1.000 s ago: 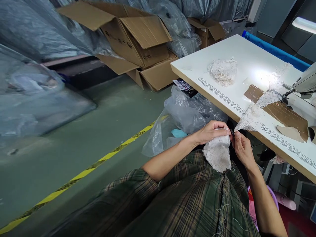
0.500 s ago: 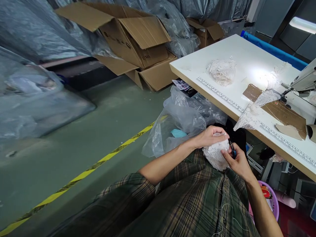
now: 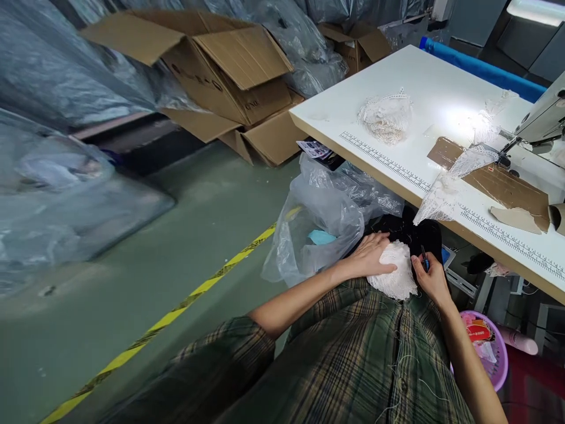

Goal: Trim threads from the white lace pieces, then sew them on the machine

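Note:
A bunch of white lace lies on my lap. Resting on its left side is my left hand, fingers stretched flat and thumb apart. Just right of the lace, my right hand is closed around small black and blue thread snips, their tip pointing up and away from me. On the table, a strip of white lace runs from under the needle area of a sewing machine and hangs over the near edge. A second lace bundle sits farther left on the tabletop.
The white table has ruler markings along its front edge and carries a brown cardboard piece. A clear plastic bag hangs below. Open cartons stand behind. A purple basket is at lower right. Yellow tape crosses the floor.
The snips and my right hand have moved away from the lace. My left hand has gone from pinching the lace's top edge to lying flat on it. The view has shifted slightly.

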Available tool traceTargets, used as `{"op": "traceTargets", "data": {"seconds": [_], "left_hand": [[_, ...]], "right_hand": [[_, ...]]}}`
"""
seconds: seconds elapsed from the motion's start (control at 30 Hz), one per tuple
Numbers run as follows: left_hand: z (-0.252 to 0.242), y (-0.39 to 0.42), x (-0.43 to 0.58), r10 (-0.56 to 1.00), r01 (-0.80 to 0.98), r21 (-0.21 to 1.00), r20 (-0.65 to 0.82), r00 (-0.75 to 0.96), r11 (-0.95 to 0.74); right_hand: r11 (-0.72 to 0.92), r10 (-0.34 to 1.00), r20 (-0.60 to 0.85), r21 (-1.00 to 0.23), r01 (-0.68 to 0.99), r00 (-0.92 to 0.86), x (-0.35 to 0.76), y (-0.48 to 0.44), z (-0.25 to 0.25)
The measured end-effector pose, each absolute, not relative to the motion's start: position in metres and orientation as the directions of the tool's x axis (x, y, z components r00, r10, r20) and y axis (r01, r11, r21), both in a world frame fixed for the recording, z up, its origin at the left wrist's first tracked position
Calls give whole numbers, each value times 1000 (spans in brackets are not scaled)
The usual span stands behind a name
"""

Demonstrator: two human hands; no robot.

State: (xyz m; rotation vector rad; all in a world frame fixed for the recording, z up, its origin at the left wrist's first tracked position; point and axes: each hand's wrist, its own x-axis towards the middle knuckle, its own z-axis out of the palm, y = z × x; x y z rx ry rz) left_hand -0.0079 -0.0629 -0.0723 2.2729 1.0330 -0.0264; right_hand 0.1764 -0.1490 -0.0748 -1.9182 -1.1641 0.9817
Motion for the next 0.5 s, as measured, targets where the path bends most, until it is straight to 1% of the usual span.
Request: {"op": "traceTargets", "data": {"seconds": [0.1, 0.17, 0.23, 0.3, 0.37, 0.43, 0.5], "left_hand": [[-74, -78, -6, 640, 635, 596, -247, 727, -492], [-69, -83, -9, 653, 619, 663, -252, 714, -421], [-56, -80, -16, 702, 563, 755, -198, 684, -336], [-31, -65, -27, 731, 441, 850, -102, 675, -289], [5, -38, -41, 734, 319, 905, -12, 679, -280], [47, -4, -54, 723, 257, 895, 99, 684, -366], [85, 38, -61, 725, 271, 853, 167, 668, -446]], "right_hand": [[-405, 888, -268, -841, 358, 374, 178, -149, -92], [-424, 867, -275, -845, 326, 415, 180, -150, -103], [-438, 848, -281, -849, 297, 448, 182, -150, -110], [-443, 834, -281, -854, 273, 474, 183, -150, -114], [-437, 827, -271, -861, 259, 492, 183, -148, -114], [-421, 827, -257, -872, 248, 501, 181, -145, -114], [-411, 833, -251, -878, 247, 493, 179, -142, -114]]}}
